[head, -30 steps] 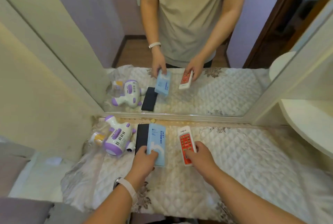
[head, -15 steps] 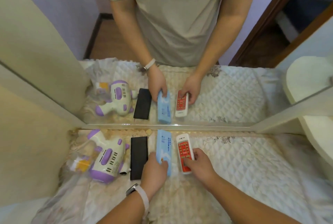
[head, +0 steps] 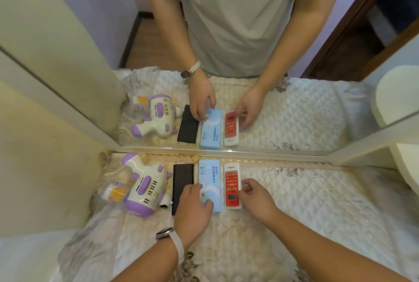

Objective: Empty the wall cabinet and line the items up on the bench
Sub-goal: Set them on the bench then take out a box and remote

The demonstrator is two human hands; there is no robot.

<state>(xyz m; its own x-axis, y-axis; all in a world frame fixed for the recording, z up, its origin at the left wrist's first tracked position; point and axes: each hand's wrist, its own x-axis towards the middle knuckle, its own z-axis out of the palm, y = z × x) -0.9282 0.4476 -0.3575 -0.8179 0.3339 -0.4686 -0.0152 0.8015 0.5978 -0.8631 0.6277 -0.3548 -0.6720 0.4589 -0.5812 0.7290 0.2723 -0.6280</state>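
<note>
While both hands work at the far edge of the bench (head: 294, 202), which is covered by a pale quilted cloth, four things lie in a row just in front of the mirror (head: 272, 154) that stands along its back. At the left end of the row is a white and purple toy plane (head: 145, 191), lying on its side and partly on top of a crumpled clear bag (head: 115, 193) with something yellow in it. Just to its right lies a flat black slab (head: 182, 177), long side pointing at the mirror. Next comes a light blue box (head: 209, 177) with printed writing, set parallel to the slab and almost touching it, and then a white remote (head: 232, 182) with a red face and rows of buttons, again parallel and close beside the box. The left hand (head: 195, 209) lies over the near end of the blue box with its fingers curled onto it, holding it; the heel of the hand covers the near corner of the black slab. A watch (head: 166, 234) on a white strap sits on that wrist. The right hand (head: 256, 200) is loosely curled beside the remote, its fingertips (head: 246, 183) against the remote's right edge; whether it actually grips the remote I cannot tell. The mirror shows the same row and both hands from the other side, along with the person's torso in a beige shirt.
</note>
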